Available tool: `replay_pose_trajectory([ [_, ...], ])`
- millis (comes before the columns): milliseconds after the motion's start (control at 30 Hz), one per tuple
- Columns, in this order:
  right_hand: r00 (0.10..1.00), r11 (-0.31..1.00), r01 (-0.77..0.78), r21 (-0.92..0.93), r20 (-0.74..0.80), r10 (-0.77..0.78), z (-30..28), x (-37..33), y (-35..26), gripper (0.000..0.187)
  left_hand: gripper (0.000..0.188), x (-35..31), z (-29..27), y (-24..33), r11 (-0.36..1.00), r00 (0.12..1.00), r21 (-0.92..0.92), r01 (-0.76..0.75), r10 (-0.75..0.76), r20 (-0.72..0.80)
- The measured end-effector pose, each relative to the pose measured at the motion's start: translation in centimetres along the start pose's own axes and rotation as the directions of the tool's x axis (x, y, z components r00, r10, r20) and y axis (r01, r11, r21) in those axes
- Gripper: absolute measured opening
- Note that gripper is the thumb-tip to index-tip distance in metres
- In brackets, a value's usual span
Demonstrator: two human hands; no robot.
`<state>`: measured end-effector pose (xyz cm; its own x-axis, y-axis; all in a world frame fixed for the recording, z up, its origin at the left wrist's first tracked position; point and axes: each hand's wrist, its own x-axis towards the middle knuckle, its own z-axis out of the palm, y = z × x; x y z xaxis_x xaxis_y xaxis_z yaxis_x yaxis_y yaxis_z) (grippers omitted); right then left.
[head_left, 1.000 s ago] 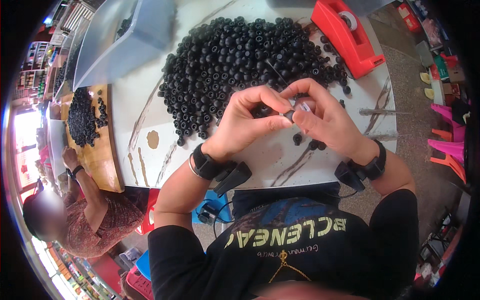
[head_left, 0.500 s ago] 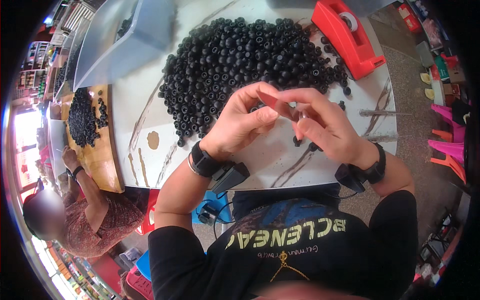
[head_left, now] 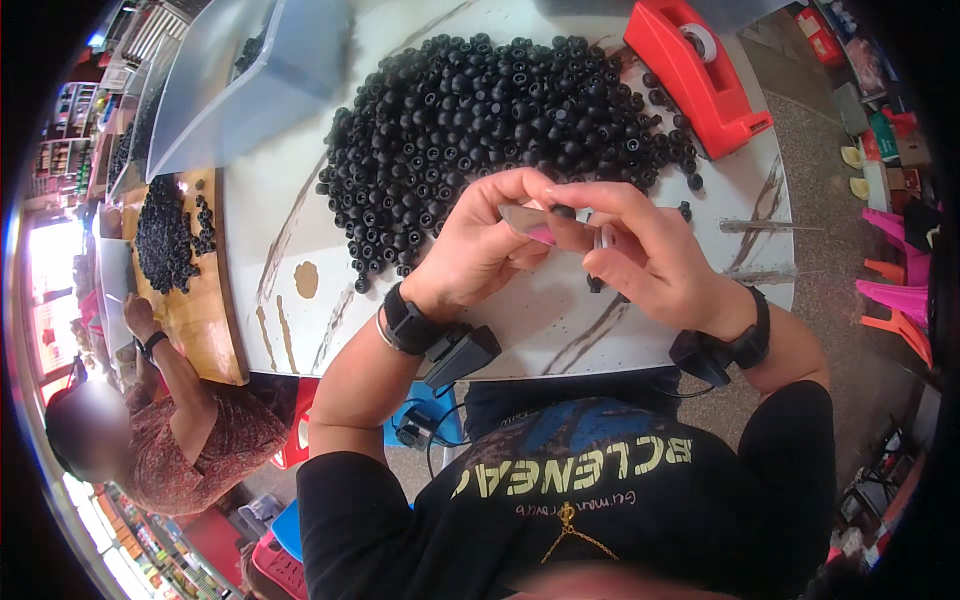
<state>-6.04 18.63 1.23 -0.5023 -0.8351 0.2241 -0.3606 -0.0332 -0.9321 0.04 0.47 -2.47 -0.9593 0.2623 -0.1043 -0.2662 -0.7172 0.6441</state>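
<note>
Above the table (head_left: 620, 320): both hands meet.
Left hand (head_left: 480, 250): pinching a small black bead (head_left: 563, 211).
Right hand (head_left: 645, 255): fingers closed round a thin tube (head_left: 603, 238).
Behind: bead pile (head_left: 500, 110).

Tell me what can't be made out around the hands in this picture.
- Head view: the small piece pinched between left hand and right hand is mostly covered by fingers.
- Grey bin: cut off by the top edge.
- Red tape dispenser: label too small.

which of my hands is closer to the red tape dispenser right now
Right. Your right hand is below the red tape dispenser, on its side of the table. Your left hand sits farther left, under the pile of black caps.
</note>
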Motion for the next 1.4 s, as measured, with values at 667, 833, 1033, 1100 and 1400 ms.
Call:
replay_pose_trajectory([
  [667, 1.000, 0.999, -0.019, -0.035, -0.008, 0.018, 0.3, -0.3, 0.5, 0.038, 0.013, 0.1, 0.2, 0.0, 0.999, 0.999, 0.022, 0.037, -0.036, -0.037],
  [833, 0.999, 0.997, 0.014, -0.076, -0.040, -0.018, 0.5, -0.3, 0.4, 0.037, 0.014, 0.0, 0.1, 0.2, 0.997, 0.997, -0.004, 0.076, -0.076, -0.021],
  [1033, 0.998, 0.999, -0.049, -0.014, -0.044, 0.049, 0.3, -0.2, 0.5, 0.029, 0.018, -0.2, 0.5, -0.1, 0.998, 0.997, 0.011, 0.064, -0.063, -0.041],
  [1100, 0.992, 0.989, -0.093, 0.113, -0.076, 0.101, 0.3, -0.1, 0.9, 0.028, 0.020, -0.2, 0.5, -0.2, 0.999, 0.998, -0.028, 0.035, -0.037, -0.045],
  [1400, 0.984, 0.975, -0.115, 0.190, -0.110, 0.138, 0.5, -0.2, 1.8, 0.032, 0.022, 0.1, 0.7, -0.4, 0.992, 0.995, 0.085, 0.094, -0.091, -0.035],
])
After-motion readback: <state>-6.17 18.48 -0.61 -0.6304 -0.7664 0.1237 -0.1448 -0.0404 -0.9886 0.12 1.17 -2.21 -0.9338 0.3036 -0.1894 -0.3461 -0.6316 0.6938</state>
